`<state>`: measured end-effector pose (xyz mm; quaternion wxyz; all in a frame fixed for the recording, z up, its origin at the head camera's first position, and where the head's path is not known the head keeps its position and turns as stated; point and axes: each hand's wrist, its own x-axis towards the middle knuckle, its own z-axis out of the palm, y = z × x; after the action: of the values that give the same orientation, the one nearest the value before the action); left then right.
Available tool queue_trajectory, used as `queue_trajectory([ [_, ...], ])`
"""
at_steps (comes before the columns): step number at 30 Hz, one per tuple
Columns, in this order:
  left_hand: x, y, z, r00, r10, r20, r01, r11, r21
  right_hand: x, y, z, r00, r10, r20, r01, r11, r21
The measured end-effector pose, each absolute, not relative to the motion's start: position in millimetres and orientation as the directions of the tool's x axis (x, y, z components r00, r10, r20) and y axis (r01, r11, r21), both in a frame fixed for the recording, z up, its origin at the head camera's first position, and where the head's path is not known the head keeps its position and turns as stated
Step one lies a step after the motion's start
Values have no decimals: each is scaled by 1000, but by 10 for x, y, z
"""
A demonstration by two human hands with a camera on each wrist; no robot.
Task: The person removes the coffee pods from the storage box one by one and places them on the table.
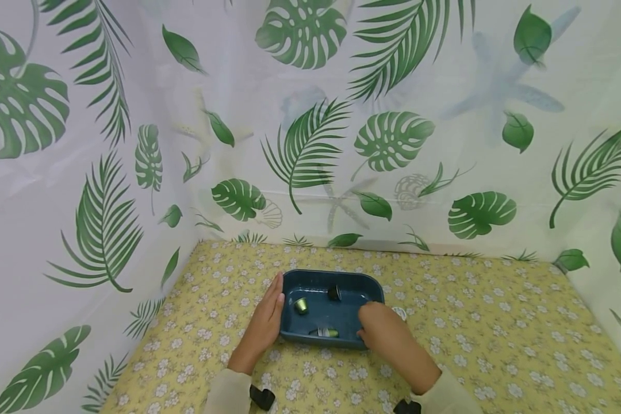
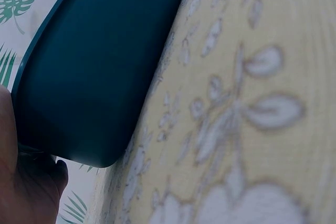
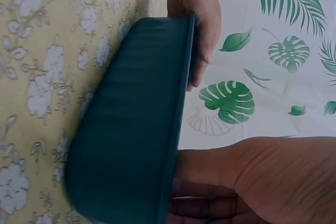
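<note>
A dark blue rectangular tray [image 1: 325, 341] sits before me with coffee capsules inside. Toward its left lies a green capsule [image 1: 301, 305], and near the back wall a black capsule [image 1: 334, 292]. Another green capsule [image 1: 333, 332] is on its side along the front wall. My left hand [image 1: 266, 318] rests against the tray's left end, fingers straight. At the right end, my right hand [image 1: 385, 330] reaches over the rim with bent fingers dipping inside. The right wrist view shows the thumb of the right hand [image 3: 257, 177] passing behind the rim; I cannot tell what its hidden fingertips hold.
Yellow flowered cloth [image 1: 497, 333] covers the table. A small round white item [image 1: 399, 313] lies just right of the tray, partly behind the right hand. White sheets with green leaf prints [image 1: 300, 149] enclose the back and sides.
</note>
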<state>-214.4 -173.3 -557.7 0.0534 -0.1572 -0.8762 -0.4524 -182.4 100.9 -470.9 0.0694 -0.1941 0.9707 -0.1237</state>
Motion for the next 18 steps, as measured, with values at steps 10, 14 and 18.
queue_trajectory([
  [10, -2165, -1744, -5585, -937, 223, 270, 349, 534, 770, -1860, 923, -4784, -922, -386, -34, -376, 913, -161],
  [14, -2167, -1740, -5598, -940, 219, 263, 341, 538, 771, -1870, 886, -4816, -924, -380, -33, -372, 918, -136],
  [18, -2162, -1726, -5595, -941, 219, 259, 337, 531, 777, -1867, 870, -4827, -922, -386, -27, -381, 917, -118],
])
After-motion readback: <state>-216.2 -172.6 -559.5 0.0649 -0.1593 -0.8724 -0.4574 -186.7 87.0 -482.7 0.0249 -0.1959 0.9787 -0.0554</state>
